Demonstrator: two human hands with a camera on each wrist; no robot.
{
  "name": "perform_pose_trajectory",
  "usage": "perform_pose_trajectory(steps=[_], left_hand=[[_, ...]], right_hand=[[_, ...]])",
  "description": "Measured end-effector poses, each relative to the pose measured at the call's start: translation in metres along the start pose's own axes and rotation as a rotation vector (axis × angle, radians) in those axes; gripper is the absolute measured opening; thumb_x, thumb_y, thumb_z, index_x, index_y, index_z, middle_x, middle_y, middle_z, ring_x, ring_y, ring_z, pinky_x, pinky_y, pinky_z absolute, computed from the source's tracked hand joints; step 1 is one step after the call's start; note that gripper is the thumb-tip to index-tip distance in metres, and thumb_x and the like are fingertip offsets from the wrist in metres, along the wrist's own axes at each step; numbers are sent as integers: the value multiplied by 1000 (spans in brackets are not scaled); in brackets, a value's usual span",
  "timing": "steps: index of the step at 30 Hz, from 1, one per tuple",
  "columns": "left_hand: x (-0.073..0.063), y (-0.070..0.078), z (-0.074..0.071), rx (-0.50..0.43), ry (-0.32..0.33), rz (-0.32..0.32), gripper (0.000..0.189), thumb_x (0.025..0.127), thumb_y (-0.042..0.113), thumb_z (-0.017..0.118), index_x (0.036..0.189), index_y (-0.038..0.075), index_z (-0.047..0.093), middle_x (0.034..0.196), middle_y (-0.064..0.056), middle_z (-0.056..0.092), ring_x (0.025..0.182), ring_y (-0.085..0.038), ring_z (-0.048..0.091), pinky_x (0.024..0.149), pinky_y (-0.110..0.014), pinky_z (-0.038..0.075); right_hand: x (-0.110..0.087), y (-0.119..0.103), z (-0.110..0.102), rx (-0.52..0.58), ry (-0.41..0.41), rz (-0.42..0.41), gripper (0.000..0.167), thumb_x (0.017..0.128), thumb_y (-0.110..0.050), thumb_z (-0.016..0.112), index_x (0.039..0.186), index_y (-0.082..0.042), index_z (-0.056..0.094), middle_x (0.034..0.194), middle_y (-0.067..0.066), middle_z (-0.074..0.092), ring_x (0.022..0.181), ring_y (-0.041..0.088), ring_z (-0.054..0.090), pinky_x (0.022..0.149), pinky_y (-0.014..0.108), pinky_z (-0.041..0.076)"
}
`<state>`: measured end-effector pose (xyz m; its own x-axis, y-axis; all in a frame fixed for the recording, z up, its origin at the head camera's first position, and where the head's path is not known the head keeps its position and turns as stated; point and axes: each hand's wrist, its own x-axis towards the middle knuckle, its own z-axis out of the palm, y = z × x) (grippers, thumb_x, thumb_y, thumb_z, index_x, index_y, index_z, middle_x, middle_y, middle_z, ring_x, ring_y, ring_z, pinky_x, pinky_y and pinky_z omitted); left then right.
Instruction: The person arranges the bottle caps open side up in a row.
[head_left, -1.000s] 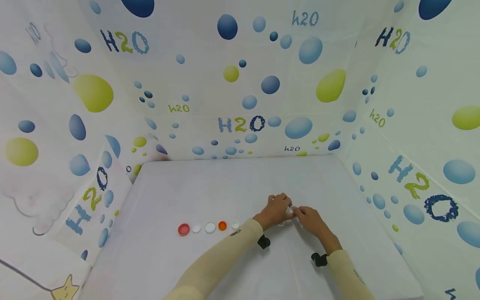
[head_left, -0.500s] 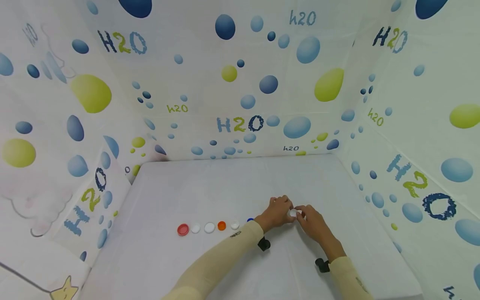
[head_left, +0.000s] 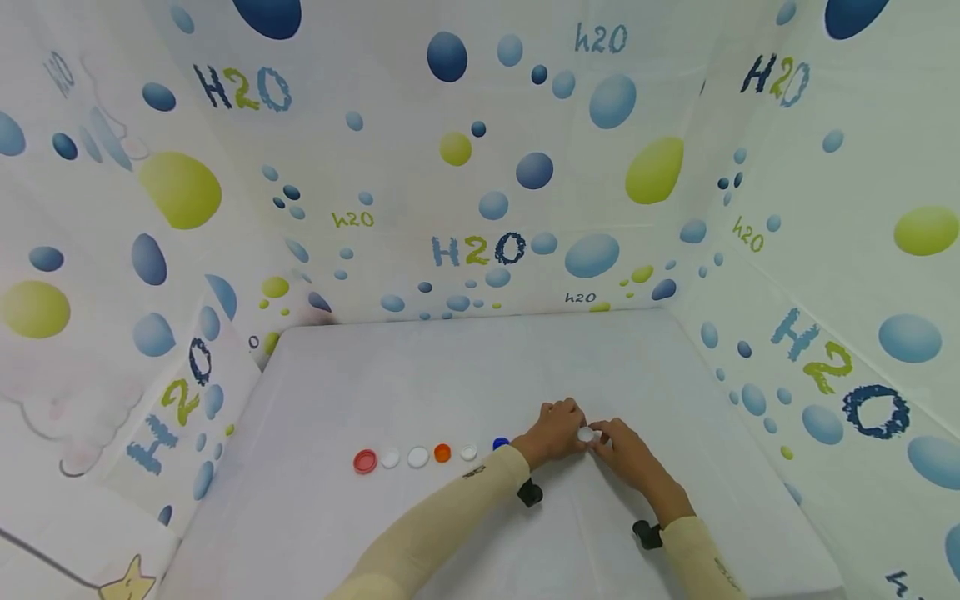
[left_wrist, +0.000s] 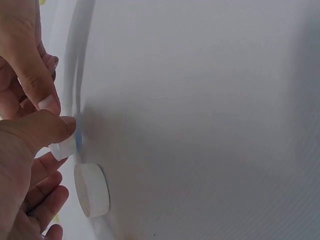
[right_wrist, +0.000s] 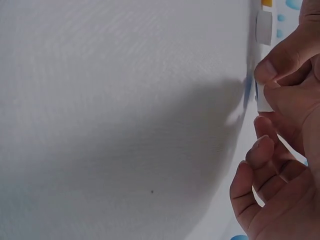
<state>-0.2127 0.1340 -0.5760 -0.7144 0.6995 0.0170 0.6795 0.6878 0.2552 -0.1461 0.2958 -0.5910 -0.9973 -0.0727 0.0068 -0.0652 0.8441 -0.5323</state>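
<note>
In the head view my left hand and right hand meet right of centre over the white table. Between their fingertips is a small round white cap, pinched from both sides. The left wrist view shows the left thumb across the cap, with right fingertips against it from above. In the right wrist view the two thumbs lie close together, and only a bit of the cap shows; fingers hide the rest. Another white cap rests on the table close to the left hand.
To the left runs a row of caps: red, white, a wider white one, orange, white and blue. The left sleeve partly covers the blue one. Printed cloth walls surround the table.
Both hands have come slightly nearer, and the pinched cap has turned so its round face shows. The blue cap has come into view beside the left sleeve. The row of caps stays put.
</note>
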Motion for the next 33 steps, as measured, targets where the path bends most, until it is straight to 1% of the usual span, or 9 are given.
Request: perform_pose_trajectory(steps=[4,7,12,15,18,21,25,29,33], left_hand=[[1,1,3,67,-5,-2,35,85,49,65,106,21,65,110,6,53,105,-11,51,95,-37,34],[2,1,5,89,-4,-2,34,85,48,65,107,21,64,111,6,53,105,-12,50,96,-38,35],[1,-2,5,88,-14,-17,34,86,50,64,106,22,64,113,5,53,106,-12,51,94,-37,35],[-1,-4,4,92,-20,-20,35,86,51,63,106,24,63,113,6,52,107,-12,51,93,-36,35],[-3,-6,2,77,-16,-18,35,86,51,64,107,23,63,113,6,52,107,-12,50,94,-36,35],[-6,-8,1,62,-17,-17,37,86,52,63,110,23,63,114,6,52,107,-11,50,96,-36,34],[-11,-11,-1,28,-17,-23,44,85,53,63,116,22,61,118,5,52,111,-13,49,96,-37,34],[-15,-13,-6,-3,10,-30,50,86,54,61,123,21,58,123,2,52,115,-15,50,97,-40,36],[-21,-19,-15,-18,63,-49,53,89,55,54,128,20,54,128,1,52,117,-16,51,97,-41,38]], right_hand=[[2,1,1,-5,-11,4,31,91,-19,65,119,-9,61,91,1,54,78,11,51,69,32,45],[3,0,1,2,-19,15,30,91,-21,64,119,-9,61,92,1,54,79,12,52,71,33,45],[4,-1,2,14,-27,-3,29,91,-21,64,117,-8,62,89,0,52,79,12,51,72,33,45],[4,-1,3,3,-29,-20,29,91,-20,64,117,-8,61,87,0,52,78,12,51,71,32,45],[6,-1,4,-12,-26,-21,30,90,-18,65,118,-9,61,88,0,52,78,11,51,70,32,45],[7,-1,5,-15,-29,-18,32,89,-18,66,119,-9,61,89,0,52,78,11,50,70,32,45],[7,-2,2,-17,-26,-16,37,87,-19,69,121,-8,59,92,3,54,81,14,54,72,35,47],[5,0,-5,-53,12,-9,41,87,-20,69,124,-7,58,96,7,56,84,19,56,75,40,48],[4,-1,-15,-113,101,-23,40,90,-23,65,125,-6,57,104,13,57,90,26,58,76,45,49]])
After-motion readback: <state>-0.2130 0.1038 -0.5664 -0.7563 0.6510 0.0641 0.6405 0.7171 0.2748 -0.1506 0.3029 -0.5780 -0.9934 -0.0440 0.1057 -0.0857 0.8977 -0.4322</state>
